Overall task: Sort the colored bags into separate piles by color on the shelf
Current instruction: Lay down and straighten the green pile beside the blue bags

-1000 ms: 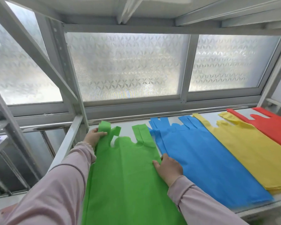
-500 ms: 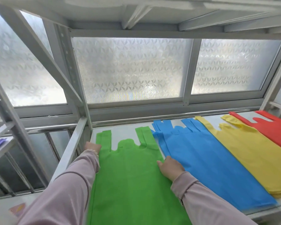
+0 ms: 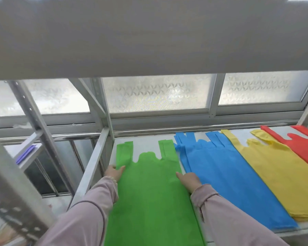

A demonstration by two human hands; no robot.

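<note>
Four flat piles of bags lie side by side on the white shelf (image 3: 146,144): a green pile (image 3: 149,192) at the left, then a blue pile (image 3: 226,180), a yellow pile (image 3: 281,174) and a red pile (image 3: 304,148) at the far right. My left hand (image 3: 114,173) rests on the green pile's left edge, just below its left handle strip. My right hand (image 3: 189,181) lies flat on the green pile's right edge, beside the blue pile. Both hands have their fingers stretched out on the fabric.
The underside of the upper shelf board (image 3: 149,41) fills the top of the view. A grey side rail (image 3: 92,167) and an upright post (image 3: 105,107) border the shelf at the left. Frosted windows (image 3: 158,93) stand behind. A neighbouring shelf with purple sheets (image 3: 26,153) is at the left.
My left hand slid down from the green bag's left handle to the pile's left edge; the handle now lies flat. My head pulled back and up, bringing the upper shelf into view.
</note>
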